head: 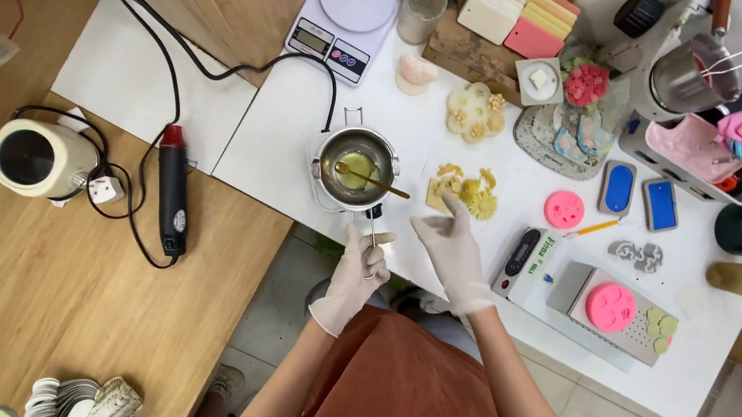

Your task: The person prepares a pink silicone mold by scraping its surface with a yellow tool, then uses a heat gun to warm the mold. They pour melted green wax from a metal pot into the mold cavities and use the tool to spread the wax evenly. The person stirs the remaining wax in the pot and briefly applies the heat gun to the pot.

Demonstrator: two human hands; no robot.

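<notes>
Clearly the left hand grips the melting pot handle; a jolt could spill wax while right fingers, spread, touch yellow flowers.

White gloves cover the left hand and right hand. Steel pot with pale yellow-green liquid; pale yellow flower shapes; round pink mould; two blue rectangular moulds; white table; black heat gun, red-tipped.

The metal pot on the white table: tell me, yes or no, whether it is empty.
No. The metal pot holds a pale yellow liquid at its bottom, and a gold spoon rests across its rim.
</notes>
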